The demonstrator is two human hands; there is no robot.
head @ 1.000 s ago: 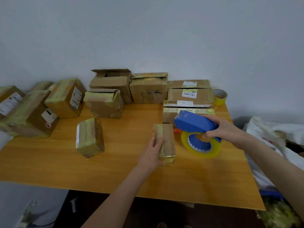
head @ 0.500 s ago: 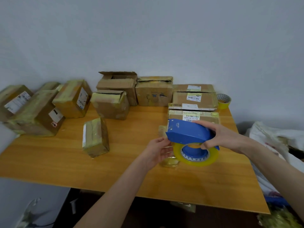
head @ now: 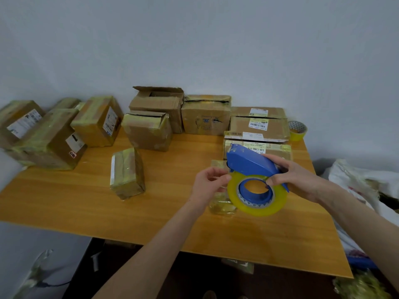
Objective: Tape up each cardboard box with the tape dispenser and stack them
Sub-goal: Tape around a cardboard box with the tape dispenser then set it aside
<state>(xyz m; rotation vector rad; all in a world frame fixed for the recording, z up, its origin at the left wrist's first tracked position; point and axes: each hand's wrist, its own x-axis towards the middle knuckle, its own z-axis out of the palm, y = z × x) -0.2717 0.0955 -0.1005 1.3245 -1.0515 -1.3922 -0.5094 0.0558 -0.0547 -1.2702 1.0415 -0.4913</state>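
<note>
Dispenser [head: 250, 164] is gripped in my right hand [head: 296, 180] over a box [head: 221, 207], my left hand [head: 206, 184] curled at its roll [head: 258, 209], though I cannot tell whether it pinches tape.

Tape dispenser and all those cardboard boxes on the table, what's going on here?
A person is taping boxes at a wooden table. The right hand has its grip on the blue tape dispenser, held above a small box lying on the table. The left hand has its fingertips at the edge of the tape roll, apparently finding the tape end; that is too small to confirm. Other boxes line the back, one with open flaps.
</note>
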